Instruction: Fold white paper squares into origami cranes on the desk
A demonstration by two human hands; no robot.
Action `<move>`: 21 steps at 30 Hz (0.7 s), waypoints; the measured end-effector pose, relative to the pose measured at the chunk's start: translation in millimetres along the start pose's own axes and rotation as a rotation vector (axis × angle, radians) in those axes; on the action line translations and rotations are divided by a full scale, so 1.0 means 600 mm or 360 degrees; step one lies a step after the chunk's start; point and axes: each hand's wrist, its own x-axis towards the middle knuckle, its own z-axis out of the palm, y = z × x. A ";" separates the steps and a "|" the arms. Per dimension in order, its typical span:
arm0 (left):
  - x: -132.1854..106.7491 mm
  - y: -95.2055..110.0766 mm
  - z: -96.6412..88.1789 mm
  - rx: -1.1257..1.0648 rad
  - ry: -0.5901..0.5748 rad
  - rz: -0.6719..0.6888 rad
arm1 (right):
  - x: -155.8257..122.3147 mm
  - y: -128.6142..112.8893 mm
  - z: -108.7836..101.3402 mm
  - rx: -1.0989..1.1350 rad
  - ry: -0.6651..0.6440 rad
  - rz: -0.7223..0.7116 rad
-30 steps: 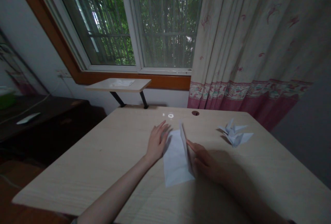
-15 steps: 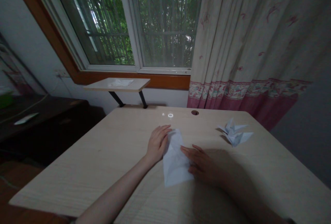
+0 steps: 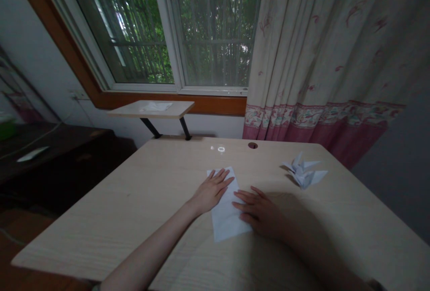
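A white sheet of paper (image 3: 228,221), longer than it is wide, lies flat on the pale wooden desk (image 3: 134,206). Across its upper left part rests my left hand (image 3: 211,191), fingers stretched out and spread over the surface. My right hand (image 3: 257,210) lies at the paper's right edge with its fingers apart, the fingertips touching the sheet. Neither hand grips anything. Parts of the paper are hidden beneath both hands. Right of them stand white folded paper cranes (image 3: 304,175), close together; I cannot tell exactly how many.
A small raised shelf (image 3: 127,110) at the desk's back left holds some white paper (image 3: 156,106). A round cable hole (image 3: 253,146) sits near the back edge. Beyond are a window (image 3: 215,31) and a curtain (image 3: 302,58). A dark table (image 3: 67,147) stands at left.
My left hand has slid from the paper's left edge rightward onto its upper part, fingers spreading. The right hand has hardly moved, its fingers slightly more apart.
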 end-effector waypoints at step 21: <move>-0.001 0.015 -0.018 -0.0054 -0.0013 0.0071 | 0.002 0.026 0.017 -0.0311 0.0438 0.0297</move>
